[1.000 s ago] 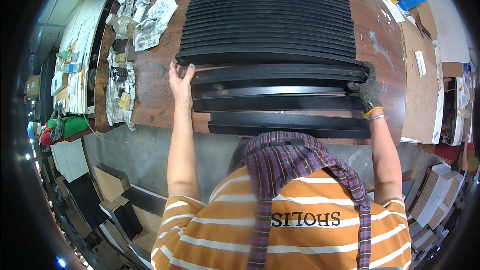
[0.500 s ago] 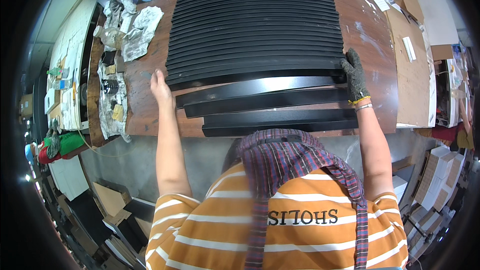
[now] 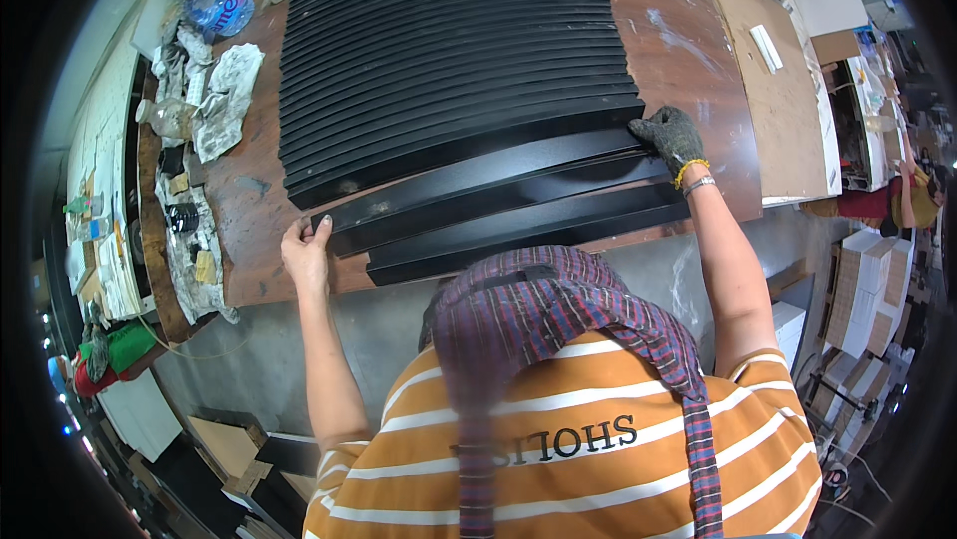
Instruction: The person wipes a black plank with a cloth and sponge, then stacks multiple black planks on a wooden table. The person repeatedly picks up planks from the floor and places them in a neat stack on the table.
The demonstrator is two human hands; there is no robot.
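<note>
A long black slat lies between my hands, in front of a row of many black slats packed side by side on the brown table. My bare left hand pinches the slat's left end, thumb on top. At its right end my right hand, in a dark grey glove with a yellow cuff, is closed with the thumb over the slat; the fingers underneath are partly hidden. Two more loose pieces lie nearer me: one tucked just below the held slat, and a front slat along the table's near edge.
Left on the table are crumpled stained rags, a clear plastic bottle and a large blue-tinted bottle. Cardboard with a white strip lies to the right. Other people show at both far sides.
My left hand has come down from beside the stack and taken the left end of a slat. My right hand has closed on its right end. The whole view has shifted and tilted.
</note>
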